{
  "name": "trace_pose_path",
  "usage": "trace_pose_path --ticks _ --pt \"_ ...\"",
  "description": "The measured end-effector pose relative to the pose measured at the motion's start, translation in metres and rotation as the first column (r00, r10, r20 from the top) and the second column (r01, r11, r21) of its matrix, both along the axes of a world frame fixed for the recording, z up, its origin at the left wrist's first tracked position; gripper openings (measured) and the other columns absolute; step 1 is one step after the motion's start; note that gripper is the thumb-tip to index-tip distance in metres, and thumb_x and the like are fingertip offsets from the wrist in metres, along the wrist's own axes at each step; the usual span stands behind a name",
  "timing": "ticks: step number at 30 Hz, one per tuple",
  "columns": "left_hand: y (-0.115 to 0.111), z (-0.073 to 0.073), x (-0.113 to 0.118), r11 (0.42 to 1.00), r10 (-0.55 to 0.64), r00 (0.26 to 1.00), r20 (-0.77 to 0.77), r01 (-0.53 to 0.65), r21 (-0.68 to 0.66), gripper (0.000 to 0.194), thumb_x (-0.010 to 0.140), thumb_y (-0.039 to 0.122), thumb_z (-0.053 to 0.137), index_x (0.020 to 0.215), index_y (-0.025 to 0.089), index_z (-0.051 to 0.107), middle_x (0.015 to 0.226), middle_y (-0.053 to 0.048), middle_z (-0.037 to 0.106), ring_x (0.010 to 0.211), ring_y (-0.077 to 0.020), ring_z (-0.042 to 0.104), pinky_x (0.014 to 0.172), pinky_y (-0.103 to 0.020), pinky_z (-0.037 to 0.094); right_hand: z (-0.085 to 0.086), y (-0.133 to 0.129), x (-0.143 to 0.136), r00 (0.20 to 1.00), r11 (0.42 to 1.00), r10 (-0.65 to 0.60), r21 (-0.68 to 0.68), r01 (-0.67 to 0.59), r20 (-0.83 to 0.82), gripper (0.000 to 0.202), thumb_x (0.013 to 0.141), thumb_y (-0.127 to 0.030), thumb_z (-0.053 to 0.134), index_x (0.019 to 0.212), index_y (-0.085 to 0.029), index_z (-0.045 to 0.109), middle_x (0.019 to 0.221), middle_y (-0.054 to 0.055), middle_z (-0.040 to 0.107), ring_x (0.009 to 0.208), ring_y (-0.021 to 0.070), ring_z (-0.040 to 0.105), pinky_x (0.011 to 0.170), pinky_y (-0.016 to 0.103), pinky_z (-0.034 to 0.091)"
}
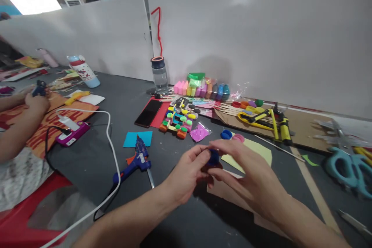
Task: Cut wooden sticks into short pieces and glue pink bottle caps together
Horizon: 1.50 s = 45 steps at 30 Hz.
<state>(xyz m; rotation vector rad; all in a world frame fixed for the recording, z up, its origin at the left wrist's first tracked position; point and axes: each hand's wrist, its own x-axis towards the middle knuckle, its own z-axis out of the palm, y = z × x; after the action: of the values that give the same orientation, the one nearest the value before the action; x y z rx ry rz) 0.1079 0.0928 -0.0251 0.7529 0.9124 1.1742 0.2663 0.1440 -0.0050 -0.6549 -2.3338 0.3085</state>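
Where the two hands face each other above the near middle of the desk (122, 88), the left hand (188, 166) has its grip pinched on a small dark blue piece (214, 157). The right hand (255, 176) curves about the right side of the piece, thumb and fingers parted; whether its grip touches the piece cannot be told. Just beyond lies a pale yellow sheet (260, 150), with a blue disc (226, 134) and a pink disc (238, 138) at its far left edge. Farther off stand a purple packet (200, 132), a many-coloured clay model (176, 121) and, to its left, a black phone (148, 113). To the left, a blue glue gun (141, 159) points away, its tip over a light blue sheet (129, 139). Teal scissors (343, 164) lie at right. A clear bottle (160, 78) stands at the far side. At far left, a co-worker's hands (39, 102) hold a dark object (40, 88).
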Motion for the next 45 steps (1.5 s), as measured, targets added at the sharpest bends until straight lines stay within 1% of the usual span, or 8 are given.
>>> trace_pose_path --ticks 4,8,9,12,15,20,29,45 --pt "-0.034 0.025 -0.006 0.998 0.047 0.999 -0.022 -0.046 0.038 0.035 0.086 0.047 0.066 0.102 0.018 0.055 0.069 0.003 0.054 0.060 -0.0079 0.050 0.054 -0.017 0.038 0.000 -0.004 -0.011 0.978 0.937 -0.187 -0.316 0.151 -0.088 0.020 0.101 -0.034 0.047 0.108 -0.021 0.060 0.094 0.005 0.069 0.079 0.0178 0.065 0.069 0.028 0.050" --pt "-0.071 0.027 -0.025 0.991 0.093 0.905 -0.415 -0.042 0.130 0.025 0.096 0.037 0.042 0.099 0.018 0.058 0.074 0.001 0.053 0.059 -0.0089 0.048 0.052 -0.019 0.039 -0.010 -0.021 -0.041 0.989 0.917 0.066 -0.398 -0.008 0.133 0.019 0.096 -0.027 0.049 0.086 -0.019 0.064 0.079 0.003 0.068 0.071 0.0168 0.063 0.063 0.027 0.044" --pt "-0.077 0.022 -0.034 0.987 0.158 0.816 -0.556 -0.120 0.104 0.031 0.099 0.034 0.028 0.096 0.018 0.054 0.071 0.001 0.051 0.052 -0.0094 0.046 0.046 -0.020 0.037 -0.014 -0.027 -0.048 0.979 0.915 0.116 -0.402 -0.041 0.165 0.020 0.096 -0.025 0.051 0.083 -0.019 0.064 0.078 0.003 0.067 0.070 0.0167 0.062 0.062 0.027 0.043" --pt "-0.088 0.005 -0.073 0.978 0.190 0.217 -0.957 -0.129 0.165 0.033 0.101 0.029 0.021 0.100 0.019 0.052 0.081 -0.002 0.061 0.062 -0.0138 0.058 0.058 -0.025 0.048 -0.021 -0.038 -0.059 0.952 0.906 0.197 -0.415 -0.085 0.233 0.017 0.096 -0.023 0.054 0.085 -0.018 0.066 0.080 0.004 0.067 0.072 0.0173 0.061 0.065 0.027 0.041" --pt "-0.096 -0.004 -0.115 0.975 0.166 -0.038 -0.985 -0.143 0.170 0.025 0.096 0.028 0.040 0.110 0.016 0.057 0.107 -0.012 0.064 0.098 -0.0277 0.064 0.081 -0.039 0.049 -0.024 -0.041 -0.057 0.940 0.898 0.217 -0.431 -0.086 0.264 0.016 0.097 -0.023 0.054 0.088 -0.018 0.066 0.081 0.004 0.066 0.073 0.0173 0.060 0.066 0.028 0.040" --pt "-0.100 -0.002 -0.150 0.991 0.020 -0.340 -0.940 -0.118 0.064 0.027 0.090 0.024 0.059 0.115 0.014 0.063 0.102 -0.013 0.064 0.090 -0.0348 0.067 0.064 -0.037 0.044 -0.031 -0.041 -0.051 0.935 0.886 0.224 -0.456 -0.079 0.273 0.019 0.099 -0.023 0.051 0.088 -0.018 0.065 0.083 0.003 0.066 0.074 0.0165 0.060 0.068 0.027 0.041" --pt "-0.117 -0.011 -0.156 0.994 0.055 -0.466 -0.883 -0.061 0.094 0.018 0.089 0.028 0.067 0.103 0.019 0.061 0.098 -0.004 0.065 0.088 -0.0265 0.070 0.060 -0.031 0.047 -0.045 -0.039 -0.046 0.943 0.864 0.217 -0.498 -0.067 0.251 0.026 0.102 -0.029 0.045 0.088 -0.019 0.064 0.083 0.003 0.065 0.076 0.0178 0.061 0.070 0.029 0.041" --pt "-0.146 -0.051 -0.174 0.863 0.505 -0.404 -0.763 0.246 0.441 0.024 0.101 0.019 0.045 0.115 0.011 0.064 0.091 -0.006 0.064 0.082 -0.0167 0.067 0.076 -0.027 0.053 -0.052 -0.037 -0.048 0.952 0.850 0.222 -0.520 -0.084 0.210 0.028 0.103 -0.032 0.042 0.091 -0.021 0.064 0.085 0.003 0.065 0.078 0.0180 0.063 0.069 0.030 0.043"
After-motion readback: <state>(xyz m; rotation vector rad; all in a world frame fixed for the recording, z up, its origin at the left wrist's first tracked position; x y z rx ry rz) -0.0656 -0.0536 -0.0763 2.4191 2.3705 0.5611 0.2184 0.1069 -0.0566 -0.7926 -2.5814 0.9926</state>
